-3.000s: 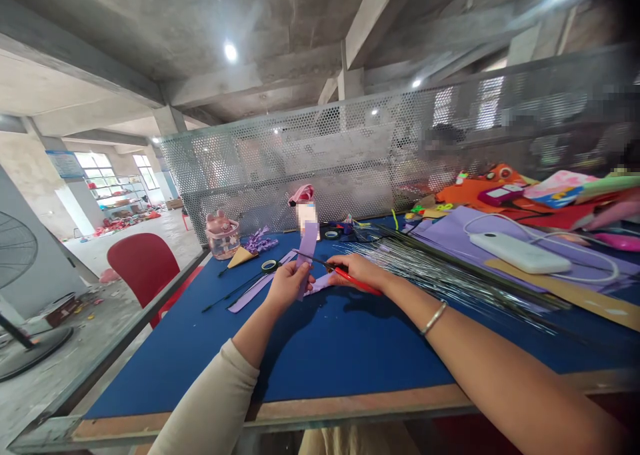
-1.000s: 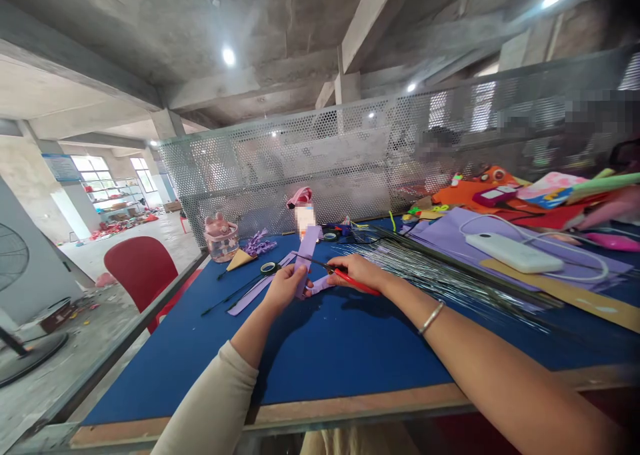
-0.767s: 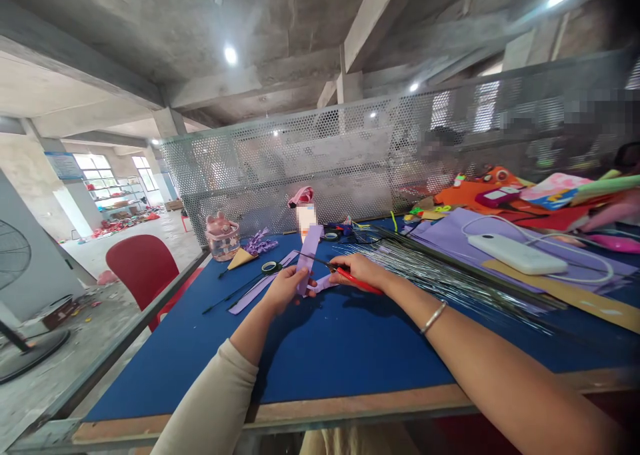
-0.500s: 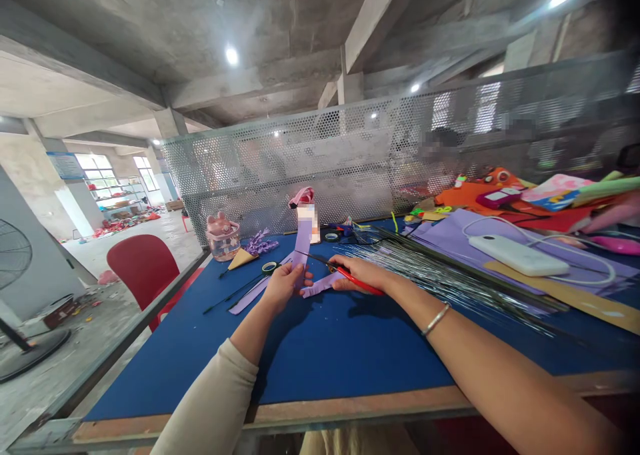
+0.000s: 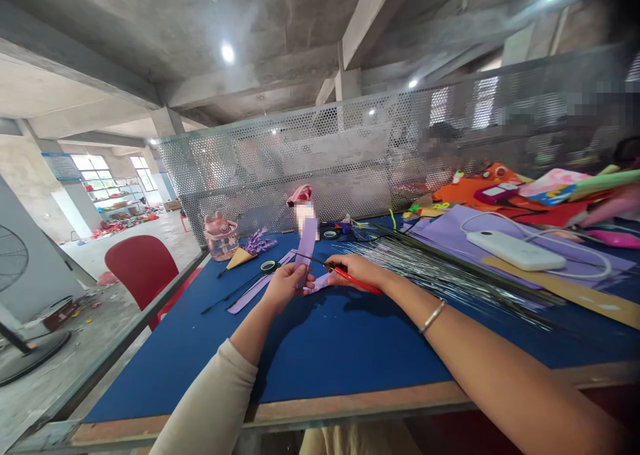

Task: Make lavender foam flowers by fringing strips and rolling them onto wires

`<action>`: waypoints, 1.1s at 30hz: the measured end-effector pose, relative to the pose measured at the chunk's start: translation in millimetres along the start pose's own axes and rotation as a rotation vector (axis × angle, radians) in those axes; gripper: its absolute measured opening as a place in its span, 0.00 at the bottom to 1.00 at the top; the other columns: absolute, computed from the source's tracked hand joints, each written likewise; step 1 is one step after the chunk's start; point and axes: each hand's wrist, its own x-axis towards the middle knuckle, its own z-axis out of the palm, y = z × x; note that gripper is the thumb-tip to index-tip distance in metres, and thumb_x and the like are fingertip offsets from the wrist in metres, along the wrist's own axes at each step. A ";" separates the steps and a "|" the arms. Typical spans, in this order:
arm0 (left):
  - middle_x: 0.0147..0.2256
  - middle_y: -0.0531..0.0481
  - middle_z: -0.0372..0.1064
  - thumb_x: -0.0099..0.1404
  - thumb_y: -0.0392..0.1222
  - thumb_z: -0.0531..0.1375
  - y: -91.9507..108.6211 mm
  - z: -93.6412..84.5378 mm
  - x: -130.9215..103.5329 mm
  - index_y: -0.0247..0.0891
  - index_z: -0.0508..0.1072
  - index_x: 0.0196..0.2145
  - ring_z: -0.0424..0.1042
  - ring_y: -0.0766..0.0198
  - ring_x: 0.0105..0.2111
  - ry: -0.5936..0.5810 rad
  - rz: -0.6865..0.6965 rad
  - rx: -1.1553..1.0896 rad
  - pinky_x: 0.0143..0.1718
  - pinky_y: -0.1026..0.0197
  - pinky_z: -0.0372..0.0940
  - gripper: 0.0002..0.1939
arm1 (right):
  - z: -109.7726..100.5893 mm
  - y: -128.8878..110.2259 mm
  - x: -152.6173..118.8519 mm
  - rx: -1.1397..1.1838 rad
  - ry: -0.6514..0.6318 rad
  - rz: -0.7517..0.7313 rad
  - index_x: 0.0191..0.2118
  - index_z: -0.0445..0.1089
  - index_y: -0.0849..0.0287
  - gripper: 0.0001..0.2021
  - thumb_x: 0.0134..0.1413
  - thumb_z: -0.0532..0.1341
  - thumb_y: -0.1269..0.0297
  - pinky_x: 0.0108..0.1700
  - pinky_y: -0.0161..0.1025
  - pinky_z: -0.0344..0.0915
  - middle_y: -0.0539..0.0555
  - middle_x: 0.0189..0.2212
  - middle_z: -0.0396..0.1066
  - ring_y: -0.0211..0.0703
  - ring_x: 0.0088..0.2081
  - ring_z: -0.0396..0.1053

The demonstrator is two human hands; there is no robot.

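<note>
At the far left a round wire fan [image 5: 14, 268] is standing on the dusty concrete floor, and a red chair [image 5: 143, 268] with a smooth curved back is showing beside the table [image 5: 320, 361], whose matte blue top is running to a raw wooden edge. Along the far side, a grey perforated metal screen [image 5: 280, 155] is closing off the view. In front of it a clear, eared pink jar [image 5: 221, 238] is standing upright, with a tan cone [image 5: 240, 258] lying just to its right and a crinkly purple bundle [image 5: 260, 241] curling behind. Nearer, a tape roll [image 5: 269, 267] is resting close to a flat strip [image 5: 243, 302].

And here's the left hand [image 5: 285, 285], pinching a smooth purple band [image 5: 306, 241] that is rising from its fingers at mid-table and partly blocking a pale upright object [image 5: 303, 212]. The right hand [image 5: 356, 270] is gripping red-handled scissors [image 5: 364, 285], dark blades crossing the band. A ruffled pale-purple piece [image 5: 320, 283] is bridging the gap between the hands.

Rightward, thin shiny wires [image 5: 425, 275] are fanning out beside flat purple sheets [image 5: 445, 231]; on those a glossy white power bank [image 5: 517, 249] is lying, its cable looping round.
</note>
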 end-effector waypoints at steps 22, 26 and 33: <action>0.26 0.49 0.72 0.58 0.49 0.63 4.8 2.0 1.4 0.33 0.71 0.32 0.71 0.69 0.23 0.144 0.024 -0.038 0.24 0.67 0.67 0.15 | -6.0 -9.7 -5.8 -0.044 -0.082 -0.019 0.50 0.65 0.61 0.26 0.48 0.61 0.49 0.40 0.40 0.62 0.57 0.41 0.71 0.47 0.39 0.67; 0.25 0.49 0.72 0.57 0.49 0.64 7.0 6.6 -2.2 0.33 0.71 0.32 0.71 0.68 0.23 0.095 0.003 -0.013 0.23 0.67 0.66 0.15 | -2.4 -9.3 -4.3 -0.026 -0.068 0.001 0.49 0.66 0.60 0.27 0.47 0.62 0.48 0.38 0.39 0.62 0.56 0.40 0.72 0.46 0.36 0.67; 0.26 0.49 0.72 0.57 0.49 0.64 5.3 7.1 -3.4 0.33 0.71 0.32 0.72 0.67 0.24 0.045 -0.008 -0.019 0.24 0.66 0.66 0.15 | 2.9 -3.0 -0.7 0.014 -0.033 -0.005 0.43 0.71 0.60 0.23 0.49 0.60 0.45 0.36 0.39 0.62 0.56 0.37 0.73 0.46 0.35 0.68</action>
